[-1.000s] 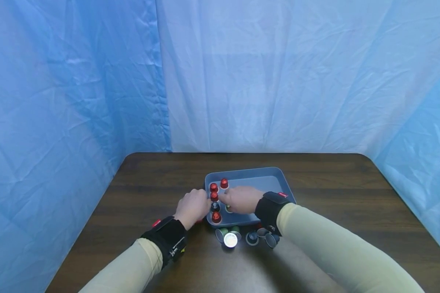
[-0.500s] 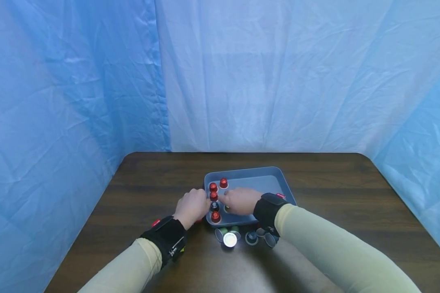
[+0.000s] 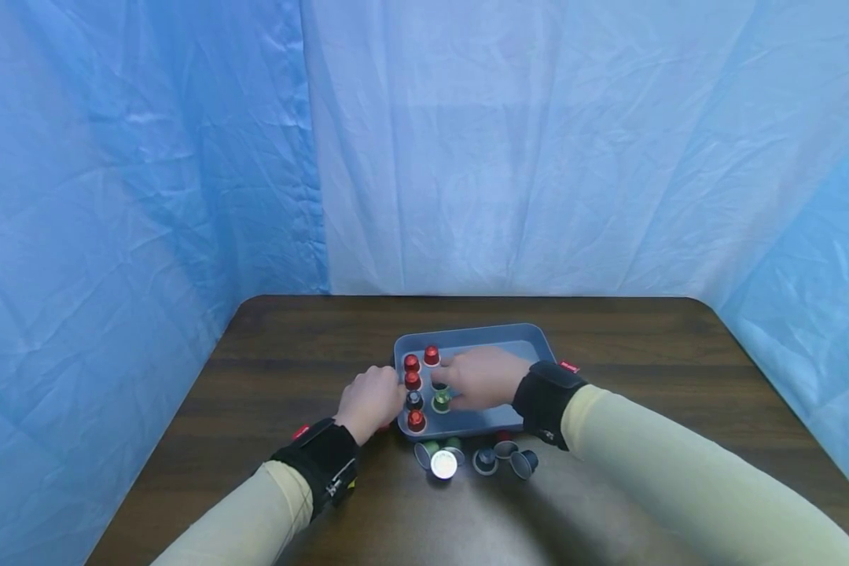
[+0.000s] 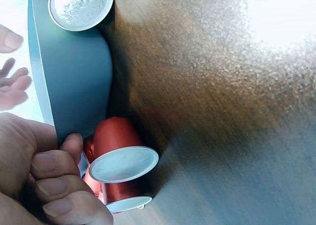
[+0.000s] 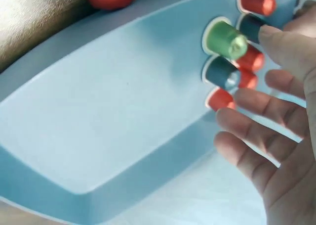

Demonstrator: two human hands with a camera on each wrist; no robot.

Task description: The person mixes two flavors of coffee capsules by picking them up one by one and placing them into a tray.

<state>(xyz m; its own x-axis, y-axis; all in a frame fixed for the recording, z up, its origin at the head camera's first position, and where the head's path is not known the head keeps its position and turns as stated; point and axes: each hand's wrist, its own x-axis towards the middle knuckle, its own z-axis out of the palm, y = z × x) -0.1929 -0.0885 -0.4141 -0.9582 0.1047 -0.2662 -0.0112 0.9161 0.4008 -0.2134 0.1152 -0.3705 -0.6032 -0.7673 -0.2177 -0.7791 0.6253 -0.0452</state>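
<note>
A shallow blue-grey tray point(image 3: 512, 338) holds coffee capsules standing lid down in two rows at its left end. My left hand point(image 3: 371, 401) grips the tray's left edge, its curled fingers point(image 4: 52, 185) at the wall in the left wrist view. Over the tray, my right hand point(image 3: 484, 379) has its fingers spread and holds nothing. Right beside it are a green capsule point(image 5: 224, 39) and a dark teal capsule point(image 5: 222, 72). The left row has a navy capsule point(image 3: 414, 399) between red ones, with a red capsule point(image 3: 416, 420) nearest me.
Several loose capsules lie on the wooden table before the tray, among them one with its silver lid point(image 3: 443, 464) up and a navy one point(image 3: 485, 461). Red capsules point(image 4: 118, 141) lie outside the tray by my left hand. Blue sheets point(image 3: 538, 157) hang behind the table.
My right hand has let go at the second row, spread its fingers and shifted right, uncovering the green and dark teal capsules. My left hand has stayed at the tray edge.
</note>
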